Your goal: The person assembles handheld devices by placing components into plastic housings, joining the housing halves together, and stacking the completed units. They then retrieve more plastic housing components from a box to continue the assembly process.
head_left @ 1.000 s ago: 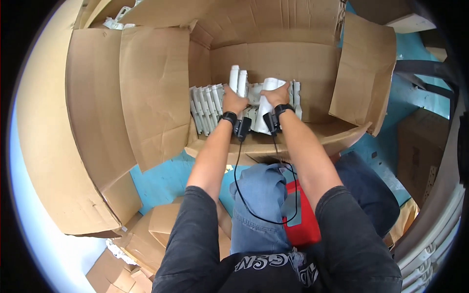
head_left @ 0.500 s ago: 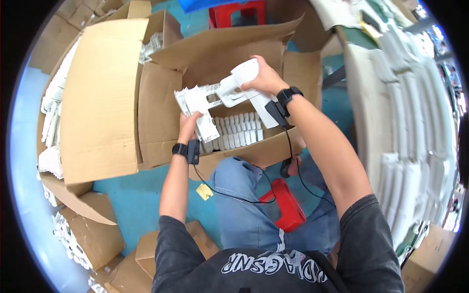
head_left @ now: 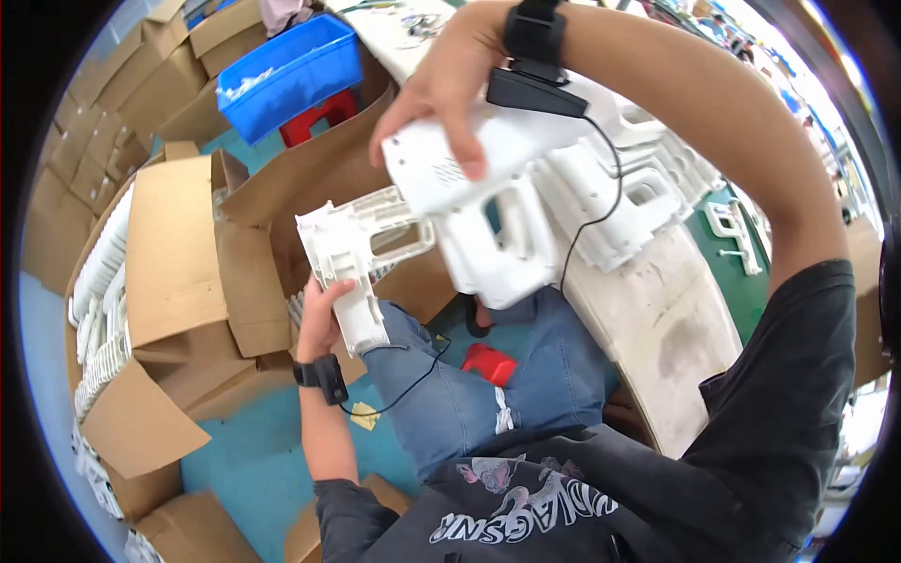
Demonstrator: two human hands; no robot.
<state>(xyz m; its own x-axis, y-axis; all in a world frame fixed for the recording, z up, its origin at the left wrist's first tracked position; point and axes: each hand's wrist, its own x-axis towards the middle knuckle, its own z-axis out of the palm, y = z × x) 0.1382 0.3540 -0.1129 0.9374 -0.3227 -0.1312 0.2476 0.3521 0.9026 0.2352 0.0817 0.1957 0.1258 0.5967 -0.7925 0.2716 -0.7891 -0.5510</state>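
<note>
My left hand (head_left: 320, 317) is closed round the handle of a white plastic gun-shaped shell (head_left: 349, 251), its ribbed inner side facing up. Higher and to the right, my right hand (head_left: 445, 86) grips another white gun-shaped shell (head_left: 502, 246) from above, thumb across its smooth face near some small slots. The two shells nearly meet or overlap at the middle; whether they touch I cannot tell. Below and behind them is an opened cardboard carton (head_left: 258, 202), its contents mostly hidden by the shell and my left hand.
Several similar white shells lie on the table (head_left: 657, 324) at my right, beside a green surface (head_left: 746, 305). A blue bin (head_left: 291, 80) sits on a red stool (head_left: 324, 114) beyond the carton. Another carton (head_left: 174, 253) with stacked white parts stands at left.
My right hand has risen and swung right with a white shell, toward the table. My left hand holds its shell lower and a little left. The view has turned rightward.
</note>
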